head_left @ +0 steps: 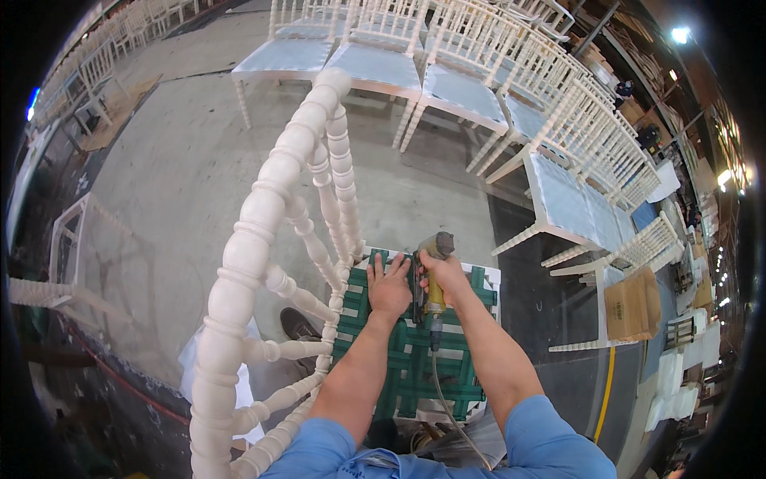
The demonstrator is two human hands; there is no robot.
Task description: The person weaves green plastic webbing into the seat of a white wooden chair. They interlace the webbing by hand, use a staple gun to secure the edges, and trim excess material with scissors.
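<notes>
A white chair with a turned, bobbin-like back [254,215] stands before me, its back to my left. Green webbing straps [431,363] criss-cross its seat frame. My left hand [389,286] lies with fingers spread on the webbing near the far edge of the seat. Beside it, my right hand [445,275] grips a yellow and black pneumatic staple gun [436,297], held against the far part of the seat. An air hose [444,399] runs from the tool back toward me. The tool's tip is hidden from view.
Rows of white chairs with pale seats [459,92] stand ahead and to the right. A cardboard box [633,305] rests on one chair at right. Another white chair frame [72,255] is at left. My shoe [300,326] shows beside the chair back.
</notes>
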